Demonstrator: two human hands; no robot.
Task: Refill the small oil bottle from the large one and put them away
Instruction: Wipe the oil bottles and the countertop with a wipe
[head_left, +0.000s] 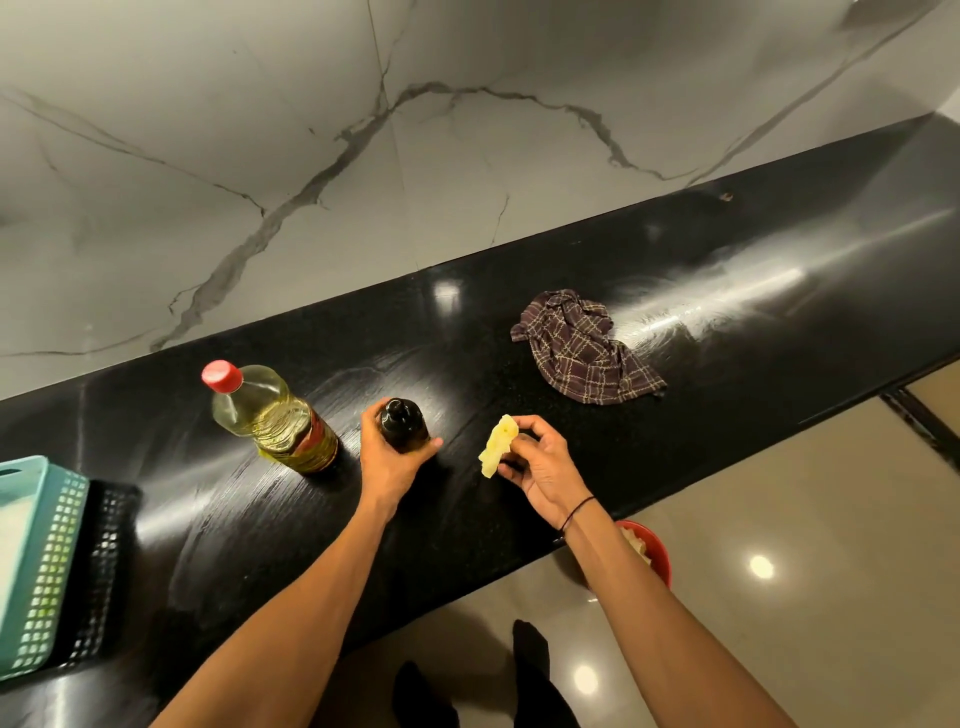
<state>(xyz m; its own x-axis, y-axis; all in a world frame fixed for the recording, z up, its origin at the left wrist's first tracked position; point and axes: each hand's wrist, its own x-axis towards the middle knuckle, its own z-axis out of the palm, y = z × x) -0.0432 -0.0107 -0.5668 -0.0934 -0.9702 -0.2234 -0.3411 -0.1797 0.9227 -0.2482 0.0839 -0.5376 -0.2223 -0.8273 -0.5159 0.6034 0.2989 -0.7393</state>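
small oil bottle (401, 425) gripped, near counter edge (597, 530)

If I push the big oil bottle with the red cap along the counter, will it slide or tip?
The large oil bottle stands tall and narrow, so a push near the red cap would probably tip it. It looks mostly full, so likely heavy. The glossy countertop may let it slide if pushed low.

Red-capped large bottle (272, 415), dark small bottle (402, 423), plaid cloth (584, 351).
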